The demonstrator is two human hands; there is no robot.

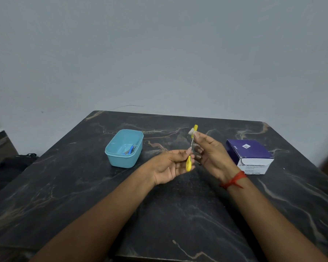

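- Left hand (169,165) pinches the yellow tool (188,165) by its lower end, above the table's (178,214) middle.
- Right hand (210,154) pinches a white pad (191,131), perhaps a swab, against the tool's top.
- From the hands, the tub (121,161) sits at 9 o'clock and the box (250,150) at 3.

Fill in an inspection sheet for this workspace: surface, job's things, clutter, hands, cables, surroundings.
Surface: dark marbled stone table.
Job's things: thin metal tool with yellow ends; small white pad at its upper end.
Clutter: light blue plastic tub holding blue-handled tools; purple and white cardboard box.
Hands: left hand pinches the tool's lower part; right hand pinches the pad; red thread on right wrist.
Cables: thin dark line on wall, unclear if wire.
Surroundings: grey wall; dark bag on floor, left.
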